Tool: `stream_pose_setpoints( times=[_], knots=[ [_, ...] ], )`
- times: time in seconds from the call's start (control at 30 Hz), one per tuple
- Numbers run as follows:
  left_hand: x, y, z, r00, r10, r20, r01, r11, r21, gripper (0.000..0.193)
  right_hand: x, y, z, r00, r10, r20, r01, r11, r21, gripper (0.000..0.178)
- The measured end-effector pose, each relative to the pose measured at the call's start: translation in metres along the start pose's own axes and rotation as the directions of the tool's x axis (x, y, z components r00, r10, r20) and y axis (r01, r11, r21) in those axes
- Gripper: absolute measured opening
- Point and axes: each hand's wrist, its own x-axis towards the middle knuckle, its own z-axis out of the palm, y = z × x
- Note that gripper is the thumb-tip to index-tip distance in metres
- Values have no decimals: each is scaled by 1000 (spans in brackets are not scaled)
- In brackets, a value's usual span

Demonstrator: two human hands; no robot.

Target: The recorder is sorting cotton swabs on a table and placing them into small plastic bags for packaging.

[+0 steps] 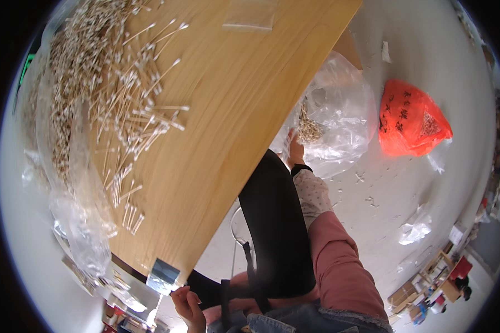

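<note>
My right hand (296,149), with a dark band at the wrist, reaches down past the table edge to a large clear plastic bag (344,119). It is against the bag's near side; its fingers are partly hidden by plastic, so their grip is unclear. A small heap of cotton swabs (310,129) lies in that bag. My left hand (188,308) is low beside the table's near corner, fingers curled. Its fingertips meet the edge of a small square, shiny, bluish-dark piece (164,273), whose kind I cannot make out. A big pile of cotton swabs (89,72) covers the table's left side.
Clear plastic sheeting (86,233) borders the pile along the wooden table (216,105). A small clear zip bag (251,14) lies at the far edge. On the floor stand a red plastic bag (411,119) and crumpled clear plastic (415,225). Cardboard boxes (405,294) and people are farther right.
</note>
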Motion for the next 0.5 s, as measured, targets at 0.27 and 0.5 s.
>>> stream_pose_setpoints(
  times=[0.27, 0.5],
  knots=[
    [13, 3, -11, 995, -64, -74, 61, 997, -44, 21, 30, -108, -71, 938, -330, -111, 148, 89, 985, 28],
    [23, 3, 29, 993, 76, 93, -61, 986, -157, 22, 117, -73, -60, 919, -389, -60, 232, 411, 882, 43]
  ],
)
